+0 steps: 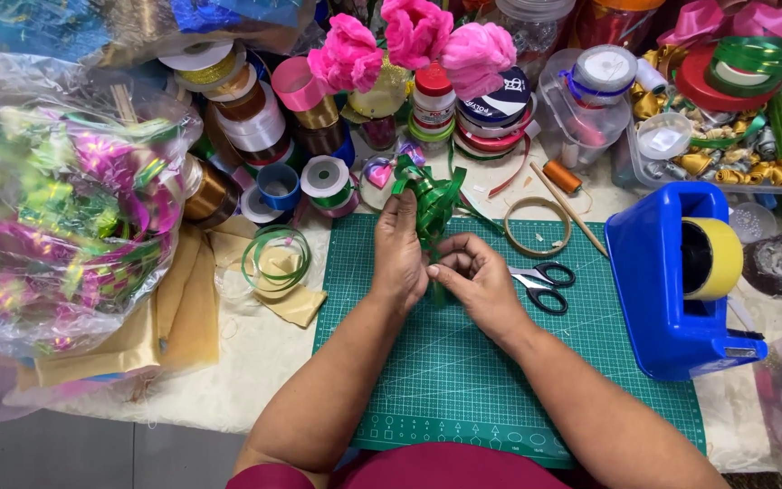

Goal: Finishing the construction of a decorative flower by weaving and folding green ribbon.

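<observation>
**Both hands closed on a green ribbon bow above the cutting mat**

Far left: a clear plastic bag (pixel 65 217) filled with pink and green ribbon bows lies on the cloth-covered table (pixel 255 362). Beside it, gold fabric (pixel 183 308) lies folded, with a loose coil of green ribbon (pixel 275 256) resting on it. Behind these stand stacked ribbon spools (pixel 246 118) in white, gold and pink.

Centre: a green cutting mat (pixel 463 380) covers the work area. The left hand (pixel 397 254) is upright, its fingers closed around the green ribbon bow (pixel 432 195), which is held over the mat's far edge. The right hand (pixel 477 276) is just beside the left, its fingertips pinched together on the bow's lower part. The two hands touch. Three pink pompom flowers (pixel 414 41) stand behind the bow.

Right of centre: black-handled scissors (pixel 543 282) lie on the mat, near the right hand. A wooden hoop (pixel 537 226) and a thin wooden stick (pixel 570 211) lie beyond them.

Right: a blue tape dispenser (pixel 662 290) with a yellow roll stands at the mat's edge. A clear tray (pixel 717 154) of gold and green bows sits behind it.
</observation>
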